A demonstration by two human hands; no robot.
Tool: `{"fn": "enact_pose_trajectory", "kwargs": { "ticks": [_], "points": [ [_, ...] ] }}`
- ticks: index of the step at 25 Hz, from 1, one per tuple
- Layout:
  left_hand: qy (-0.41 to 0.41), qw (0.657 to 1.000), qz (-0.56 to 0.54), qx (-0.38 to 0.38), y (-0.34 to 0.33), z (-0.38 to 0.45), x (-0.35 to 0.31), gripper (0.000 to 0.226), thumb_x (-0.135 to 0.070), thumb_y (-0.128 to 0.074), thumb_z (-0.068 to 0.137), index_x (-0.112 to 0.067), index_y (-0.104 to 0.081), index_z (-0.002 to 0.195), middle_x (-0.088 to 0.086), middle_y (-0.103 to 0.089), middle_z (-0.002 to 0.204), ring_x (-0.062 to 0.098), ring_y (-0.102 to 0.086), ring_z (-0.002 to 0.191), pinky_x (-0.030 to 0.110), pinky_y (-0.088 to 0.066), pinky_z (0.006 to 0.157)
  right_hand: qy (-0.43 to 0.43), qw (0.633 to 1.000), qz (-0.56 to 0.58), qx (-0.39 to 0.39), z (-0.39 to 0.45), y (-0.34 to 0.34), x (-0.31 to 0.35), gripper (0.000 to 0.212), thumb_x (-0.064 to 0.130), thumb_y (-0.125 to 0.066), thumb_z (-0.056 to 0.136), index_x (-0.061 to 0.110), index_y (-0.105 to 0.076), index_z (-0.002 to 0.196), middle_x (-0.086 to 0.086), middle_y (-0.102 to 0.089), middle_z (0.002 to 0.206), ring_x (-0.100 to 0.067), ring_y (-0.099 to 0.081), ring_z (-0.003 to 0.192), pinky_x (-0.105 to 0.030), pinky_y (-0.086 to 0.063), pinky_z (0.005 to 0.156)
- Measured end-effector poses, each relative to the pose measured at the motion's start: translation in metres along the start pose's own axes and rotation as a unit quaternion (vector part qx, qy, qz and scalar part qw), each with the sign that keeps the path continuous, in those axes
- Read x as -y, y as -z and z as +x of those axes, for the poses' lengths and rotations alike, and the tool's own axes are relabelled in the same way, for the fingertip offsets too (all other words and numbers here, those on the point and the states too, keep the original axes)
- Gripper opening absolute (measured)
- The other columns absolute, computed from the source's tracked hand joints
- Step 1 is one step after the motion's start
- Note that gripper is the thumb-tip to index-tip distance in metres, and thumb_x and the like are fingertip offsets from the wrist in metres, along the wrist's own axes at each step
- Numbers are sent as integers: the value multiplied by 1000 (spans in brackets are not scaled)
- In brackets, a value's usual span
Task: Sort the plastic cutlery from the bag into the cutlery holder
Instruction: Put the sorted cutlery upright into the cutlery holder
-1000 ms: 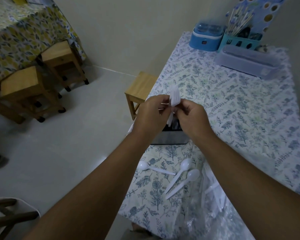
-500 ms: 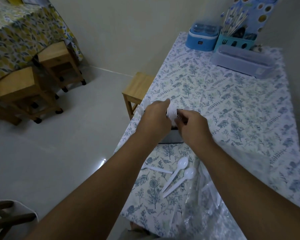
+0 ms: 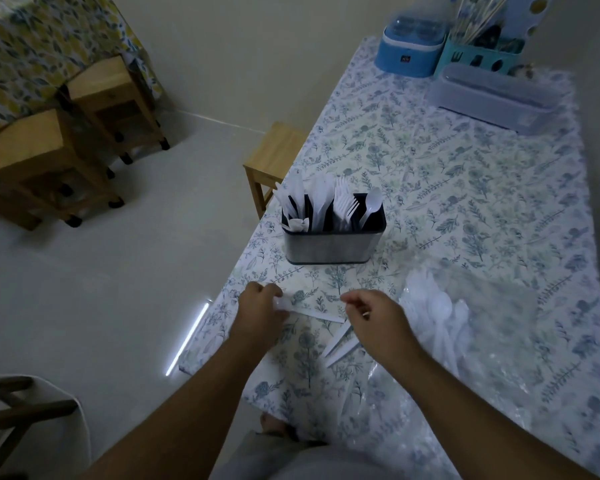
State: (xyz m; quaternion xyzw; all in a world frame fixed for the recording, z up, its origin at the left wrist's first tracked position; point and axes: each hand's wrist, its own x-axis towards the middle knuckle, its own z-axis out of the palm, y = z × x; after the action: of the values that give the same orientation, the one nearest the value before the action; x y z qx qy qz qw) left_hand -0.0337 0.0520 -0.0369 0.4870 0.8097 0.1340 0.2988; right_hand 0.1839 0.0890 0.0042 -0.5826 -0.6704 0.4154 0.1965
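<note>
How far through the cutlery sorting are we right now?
Partly done: the holder already stands full of white knives, forks and one spoon. In hand: the left hand grips a loose spoon on the table; the right hand reaches for two more. Left: the bag still holds cutlery.

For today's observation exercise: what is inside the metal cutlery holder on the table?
The cutlery holder holds upright white plastic cutlery: knives at its left, forks in the middle, a spoon at the right. Its walls hide their handles and the bottom.
</note>
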Motion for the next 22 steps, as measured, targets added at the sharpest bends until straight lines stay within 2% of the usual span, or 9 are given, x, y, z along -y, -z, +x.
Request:
{"fn": "enact_pose_trajectory", "kwargs": {
  "ticks": [2,4,6,10,12,14,16,18,22],
  "points": [
    [-41,999,13,21,5,-1,2,33,-20,-77,82,-16,-62,112,7,-51,115,22,-52,98,26,-44,72,8,999,-28,44,-6,-10,-5,23,12,-62,96,19,-72,115,5,-65,110,-1,-60,94,-19,-53,89],
    [-77,995,-25,58,20,-7,-5,28,-17,-79,81,-19,-60,101,-1,-60,100,18,-58,82,27,-48,61,48,995,-59,68,-10,-17,-5,30,16,-64,94,21,-68,124,10,-60,117,-4,-55,108,-26,-49,101],
    [-120,986,-79,80,34,-17,-22,28,-18,-83,79,-24,-63,98,-9,-67,87,12,-64,73,25,-52,58,82,989,-92,84,-12,-19,-3,42,20,-65,93,23,-61,135,14,-56,124,-4,-48,119,-27,-43,106],
    [-97,943,-311,65,30,-31,-69,22,-22,-79,85,-20,-69,104,0,-76,81,11,-71,71,26,-59,66,41,997,-37,46,-12,-16,-3,29,11,-50,101,17,-66,124,0,-66,116,-13,-60,104,-19,-46,85],
    [-58,926,-371,34,11,-26,-82,8,-25,-69,93,-19,-68,98,2,-75,84,14,-72,75,31,-60,70,-36,997,60,-26,-14,-8,-12,25,6,-47,102,18,-69,108,-1,-69,109,-15,-65,98,-26,-52,88],
    [-29,951,-305,44,-15,-21,-85,6,-22,-62,96,-17,-66,97,-1,-72,91,13,-67,79,24,-54,68,-138,973,177,-44,-16,2,-22,26,6,-46,102,16,-69,104,-6,-71,101,-22,-70,95,-37,-58,91],
    [-23,988,-141,63,-40,-24,-82,14,-16,-61,93,-17,-64,106,-2,-67,101,11,-61,85,22,-51,74,-202,952,230,-17,-21,8,-30,28,6,-44,102,15,-69,111,-9,-70,95,-27,-70,93,-43,-58,91],
    [-46,995,-73,50,-55,-29,-77,20,-13,-63,89,-14,-64,110,1,-63,99,14,-59,86,27,-52,76,-233,941,246,-6,-28,10,-34,28,5,-46,101,13,-68,115,-11,-69,94,-23,-67,85,-40,-59,84],
    [-82,996,-3,37,-59,-29,-68,9,-19,-61,94,-14,-64,100,2,-62,94,14,-56,80,26,-47,69,-247,936,249,-26,-37,13,-42,27,4,-49,99,14,-68,116,-14,-70,99,-16,-65,76,-26,-58,64]
  ]
}}
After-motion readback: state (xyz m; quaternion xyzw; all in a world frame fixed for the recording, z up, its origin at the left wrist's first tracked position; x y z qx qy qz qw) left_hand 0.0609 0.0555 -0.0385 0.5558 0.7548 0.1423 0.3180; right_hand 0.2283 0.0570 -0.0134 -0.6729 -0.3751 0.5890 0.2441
